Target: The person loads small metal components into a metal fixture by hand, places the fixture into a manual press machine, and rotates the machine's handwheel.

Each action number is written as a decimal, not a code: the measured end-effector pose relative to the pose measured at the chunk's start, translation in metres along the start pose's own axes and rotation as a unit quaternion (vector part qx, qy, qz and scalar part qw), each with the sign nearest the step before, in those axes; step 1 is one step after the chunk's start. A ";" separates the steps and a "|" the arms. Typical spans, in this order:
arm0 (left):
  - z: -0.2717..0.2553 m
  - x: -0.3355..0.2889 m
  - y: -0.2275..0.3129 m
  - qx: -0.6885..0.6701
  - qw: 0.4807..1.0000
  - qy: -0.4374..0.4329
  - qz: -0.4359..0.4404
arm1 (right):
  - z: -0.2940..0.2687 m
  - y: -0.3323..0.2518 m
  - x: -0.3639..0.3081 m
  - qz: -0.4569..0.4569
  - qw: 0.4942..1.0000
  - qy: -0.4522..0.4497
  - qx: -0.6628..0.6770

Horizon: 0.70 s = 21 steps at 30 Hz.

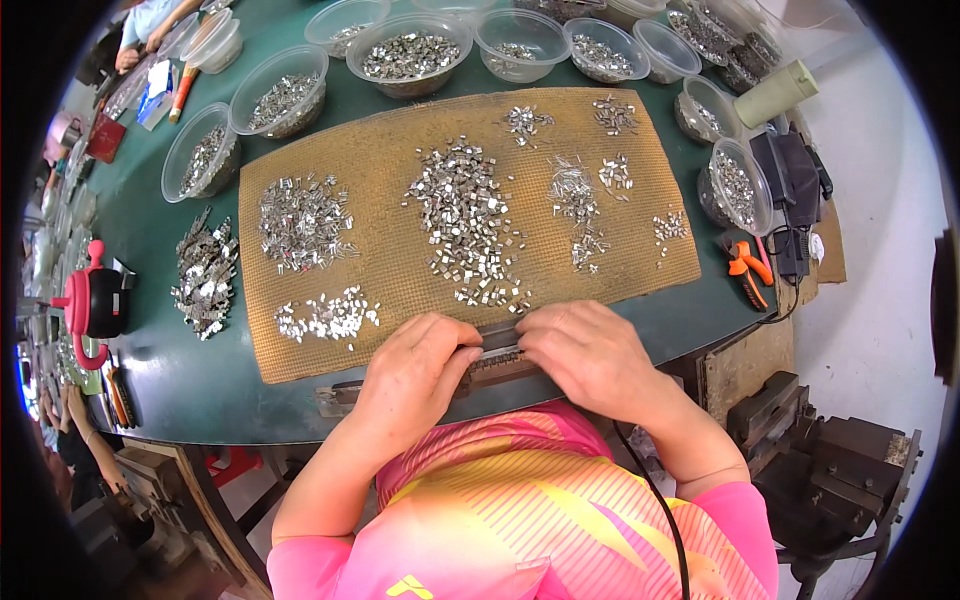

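Observation:
At the table's near edge lies a long dark slotted metal bar with a row of small pieces along it. The curled fingers of my left hand close on its left part, thumb and forefinger together. On its right part my right hand is closed too, fingertips bent down. Anything small between the fingertips is hidden. Just beyond my hands is a ribbed tan mat with a big central pile of small silvery metal pieces. More piles lie on both sides of it, including bright flat pieces near my left hand.
Clear plastic bowls of metal pieces curve around the mat's far side. Left of the mat lies a heap of metal strips, and beyond it a pink-and-black pot. Orange-handled pliers lie right. Other people's hands show at far left.

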<state>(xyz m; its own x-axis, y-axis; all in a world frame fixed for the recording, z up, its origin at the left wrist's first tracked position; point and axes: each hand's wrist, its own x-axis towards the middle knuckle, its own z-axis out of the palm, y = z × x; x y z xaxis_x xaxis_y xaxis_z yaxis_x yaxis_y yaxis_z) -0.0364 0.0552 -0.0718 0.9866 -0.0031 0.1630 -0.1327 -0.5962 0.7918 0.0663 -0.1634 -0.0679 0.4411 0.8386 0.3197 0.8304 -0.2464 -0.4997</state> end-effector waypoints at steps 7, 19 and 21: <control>0.003 0.001 0.003 -0.006 1.000 -0.018 0.004 | 0.004 0.023 0.013 0.086 0.993 0.025 -0.077; 0.021 0.013 0.008 0.037 0.997 -0.032 0.063 | -0.009 0.029 0.017 0.094 0.994 -0.048 -0.003; 0.018 0.014 0.007 0.024 0.997 -0.032 0.067 | -0.007 0.030 0.015 0.098 0.995 -0.036 0.003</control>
<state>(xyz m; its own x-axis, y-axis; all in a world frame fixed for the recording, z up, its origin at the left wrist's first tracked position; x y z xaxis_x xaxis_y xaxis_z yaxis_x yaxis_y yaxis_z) -0.0221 0.0363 -0.0751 0.9645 -0.1365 0.2261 -0.2609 -0.6250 0.7357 0.1005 -0.1618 -0.0726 0.5680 0.8080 0.1568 0.7289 -0.4053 -0.5518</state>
